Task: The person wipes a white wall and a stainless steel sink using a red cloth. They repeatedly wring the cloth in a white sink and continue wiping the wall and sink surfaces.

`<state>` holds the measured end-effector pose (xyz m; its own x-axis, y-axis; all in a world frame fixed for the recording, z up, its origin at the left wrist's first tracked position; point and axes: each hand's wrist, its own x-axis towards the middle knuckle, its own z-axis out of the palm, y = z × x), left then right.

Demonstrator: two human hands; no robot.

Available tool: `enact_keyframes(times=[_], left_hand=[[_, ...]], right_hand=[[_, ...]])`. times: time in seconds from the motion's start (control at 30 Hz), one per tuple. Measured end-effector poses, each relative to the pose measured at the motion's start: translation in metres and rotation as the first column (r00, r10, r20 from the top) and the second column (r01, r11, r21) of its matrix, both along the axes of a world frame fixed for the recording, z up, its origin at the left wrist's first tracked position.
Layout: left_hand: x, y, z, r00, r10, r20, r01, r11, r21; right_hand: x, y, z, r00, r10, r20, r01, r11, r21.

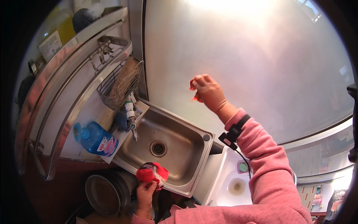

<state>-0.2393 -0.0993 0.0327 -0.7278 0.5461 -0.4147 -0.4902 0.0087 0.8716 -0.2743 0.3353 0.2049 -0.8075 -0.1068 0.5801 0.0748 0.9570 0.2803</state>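
My left hand pinches a bundled red, white and dark cloth over the near rim of a stainless steel sink. Up and to the right, my right hand is raised in front of a large frosted panel. A small piece of red cloth pokes out between its curled fingers; most of that piece is hidden. Below the hands, the basin shows a round drain. A tap reaches over the basin's left side, with no water visibly running from it.
A blue pump bottle stands left of the sink. Above the tap hangs a wire basket with a brown item inside, beside a metal rack. A white washbasin lies right, round metal vessels lower left. A cable trails from my right wrist strap.
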Motion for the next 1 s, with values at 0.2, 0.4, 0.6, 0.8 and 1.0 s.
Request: enact_keyframes(times=[0.2, 0.4, 0.6, 0.8, 1.0], left_hand=[[-0.011, -0.004, 0.001, 0.997, 0.062, 0.036, -0.063, 0.997, 0.045], [-0.011, 0.002, 0.014, 1.000, 0.011, 0.018, -0.014, 0.992, 0.122], [-0.020, -0.010, 0.016, 0.995, 0.087, -0.040, -0.083, 0.991, 0.107], [-0.016, -0.015, 0.018, 0.999, 0.042, 0.017, -0.044, 0.988, 0.146], [-0.015, -0.023, 0.005, 0.996, 0.072, -0.045, -0.068, 0.995, 0.078]], right_hand=[[-0.004, 0.022, 0.070, 0.928, -0.124, -0.351, 0.191, 0.968, 0.163], [0.001, -0.004, 0.049, 0.973, -0.190, -0.134, 0.219, 0.944, 0.248], [0.005, 0.000, 0.083, 0.909, -0.215, -0.356, 0.220, 0.975, -0.028], [0.007, -0.008, 0.026, 0.988, -0.153, 0.027, 0.145, 0.972, 0.185], [0.003, 0.000, 0.058, 0.942, -0.187, -0.278, 0.188, 0.982, -0.024]])
